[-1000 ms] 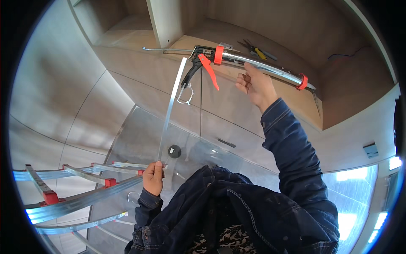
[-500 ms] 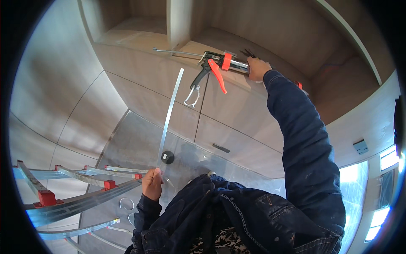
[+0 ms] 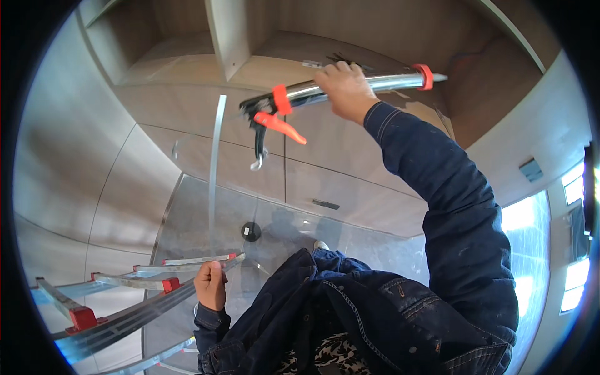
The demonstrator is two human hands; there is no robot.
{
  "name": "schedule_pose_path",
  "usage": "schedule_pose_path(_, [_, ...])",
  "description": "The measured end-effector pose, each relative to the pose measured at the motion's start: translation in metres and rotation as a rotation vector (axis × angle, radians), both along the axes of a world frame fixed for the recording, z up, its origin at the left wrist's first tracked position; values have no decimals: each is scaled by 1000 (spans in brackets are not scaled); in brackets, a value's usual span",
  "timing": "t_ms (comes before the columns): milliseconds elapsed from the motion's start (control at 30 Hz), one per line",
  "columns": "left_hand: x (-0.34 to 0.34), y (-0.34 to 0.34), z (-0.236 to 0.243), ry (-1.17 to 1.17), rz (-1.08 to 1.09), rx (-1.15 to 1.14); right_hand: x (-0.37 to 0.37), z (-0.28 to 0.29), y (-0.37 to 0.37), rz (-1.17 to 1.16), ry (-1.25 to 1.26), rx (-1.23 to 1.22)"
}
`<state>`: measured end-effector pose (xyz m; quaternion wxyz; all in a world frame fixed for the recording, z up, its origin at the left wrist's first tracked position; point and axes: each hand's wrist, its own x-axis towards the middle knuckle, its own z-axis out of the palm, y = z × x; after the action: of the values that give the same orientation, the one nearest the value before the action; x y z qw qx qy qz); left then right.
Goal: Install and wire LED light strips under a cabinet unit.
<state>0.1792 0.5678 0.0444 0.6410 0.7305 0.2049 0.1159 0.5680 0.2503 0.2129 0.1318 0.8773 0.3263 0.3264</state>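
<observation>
My right hand (image 3: 347,90) is wrapped round the silver barrel of a caulking gun (image 3: 395,82). The gun is lifted in front of the open cabinet, its pale nozzle pointing right. Two red-orange collars ring the barrel. Its black handle and orange trigger hang down at the left end, and the rod behind them is blurred. Lower left, my left hand (image 3: 211,286) is closed on the near end of a long, thin, pale strip (image 3: 217,150). The strip stands out away from me toward the cabinet front, and its lower part is smeared by motion.
An aluminium ladder (image 3: 134,312) with red end caps lies close by my left hand. Ahead is an open cabinet with a divider (image 3: 230,40); dark slim items (image 3: 350,61) lie on its shelf. A round black object (image 3: 250,231) sits on the grey floor (image 3: 187,212).
The caulking gun has been raised off the shelf edge and swung, handle end going left and down, nozzle now showing at right. My left hand and the strip have shifted left.
</observation>
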Motion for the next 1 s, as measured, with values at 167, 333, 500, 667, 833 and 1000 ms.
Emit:
schedule_pose_path(167, [-6,11,16,-11,7,40,-52,2,5,184,8,-85])
schedule_pose_path(333, [-2,14,34,19,3,7,-78,12,-4,319,-19,-169])
schedule_pose_path(500, [-1,13,46,-5,-84,35,-106,14,-19,367,-107,-235])
schedule_pose_path(667, [24,-1,63,-20,-176,-4,-121,27,-33,405,-201,-264])
schedule_pose_path(833, [61,-33,83,20,-319,-48,-144,17,-45,463,-193,-184])
schedule_pose_path(1000, [85,-77,105,123,-477,-80,-173,5,-42,607,-173,-48])
